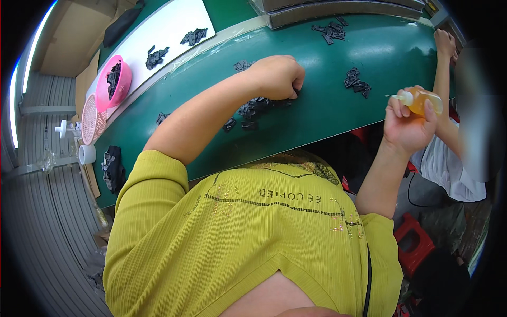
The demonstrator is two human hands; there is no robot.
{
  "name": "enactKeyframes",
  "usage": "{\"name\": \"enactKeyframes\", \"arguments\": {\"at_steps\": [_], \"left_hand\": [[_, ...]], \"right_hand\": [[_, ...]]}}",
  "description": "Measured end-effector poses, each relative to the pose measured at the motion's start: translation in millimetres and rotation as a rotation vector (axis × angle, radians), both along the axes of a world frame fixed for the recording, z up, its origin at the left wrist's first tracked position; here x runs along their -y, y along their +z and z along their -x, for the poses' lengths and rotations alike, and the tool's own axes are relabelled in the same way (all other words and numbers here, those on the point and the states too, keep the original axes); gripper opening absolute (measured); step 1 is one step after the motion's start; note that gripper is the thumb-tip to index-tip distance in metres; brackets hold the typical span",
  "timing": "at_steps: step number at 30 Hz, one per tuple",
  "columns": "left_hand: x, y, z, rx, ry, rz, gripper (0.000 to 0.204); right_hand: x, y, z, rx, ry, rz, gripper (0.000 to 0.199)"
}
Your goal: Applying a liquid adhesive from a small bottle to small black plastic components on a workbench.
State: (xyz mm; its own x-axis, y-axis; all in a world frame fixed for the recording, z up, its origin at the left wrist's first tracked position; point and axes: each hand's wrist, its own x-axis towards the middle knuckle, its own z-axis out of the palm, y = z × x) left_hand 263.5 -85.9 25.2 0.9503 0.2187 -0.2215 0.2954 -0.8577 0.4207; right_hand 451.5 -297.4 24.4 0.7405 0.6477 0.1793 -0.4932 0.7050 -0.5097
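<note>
- The right hand (406,124) is wrapped tight around a small squeeze bottle (422,101) of amber liquid, fingers curled over its body and thumb side towards the camera.
- The bottle lies nearly level, its long axis running left to right across the view; its thin white nozzle (395,96) points left, towards the green table (327,111).
- The bottle is held just off the near edge of the table, over the gap in front of it, not resting on anything.
- The left hand (277,76) is closed in a loose fist, knuckles up, fingertips pressed down on a heap of small black parts (259,105) on the table; whether it pinches one of them I cannot tell.
- More black parts lie scattered around that heap, and a second small cluster (356,82) sits between the two hands, apart from both.
- The green surface between the heap and the cluster is bare, as is the strip along the near edge, which curves across the view.
- Further back are another pile of parts (330,30) beside a metal tray (338,10), and a white board (163,31) with more parts.
- At the far left stand a pink bowl (124,84) of parts and a pink basket (92,119).
- Another person's arm (443,74) reaches to the table at the right edge.
</note>
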Motion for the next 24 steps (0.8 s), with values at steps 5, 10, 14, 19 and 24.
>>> {"name": "enactKeyframes", "arguments": {"at_steps": [5,10,14,19,24], "left_hand": [[-12.2,4.9,5.3,0.038,0.131,0.17,0.02],[-27.1,12.3,18.4,0.201,0.474,0.54,0.019],[-48.7,-15.4,29.3,0.459,0.519,1.084,0.02],[-47.7,-28.7,26.3,0.605,0.682,1.291,0.024],[-50.9,-30.8,28.7,0.603,0.649,0.921,0.03]], "right_hand": [[-24.5,1.9,24.6,0.001,0.012,0.026,0.023],[-41.7,1.5,37.3,0.025,0.012,0.122,0.022],[-77.5,5.1,45.6,0.064,0.043,0.177,0.027],[-129.5,9.4,59.2,0.179,0.082,0.194,0.015],[-155.3,-15.7,73.4,0.406,-0.102,0.233,0.013]]}}
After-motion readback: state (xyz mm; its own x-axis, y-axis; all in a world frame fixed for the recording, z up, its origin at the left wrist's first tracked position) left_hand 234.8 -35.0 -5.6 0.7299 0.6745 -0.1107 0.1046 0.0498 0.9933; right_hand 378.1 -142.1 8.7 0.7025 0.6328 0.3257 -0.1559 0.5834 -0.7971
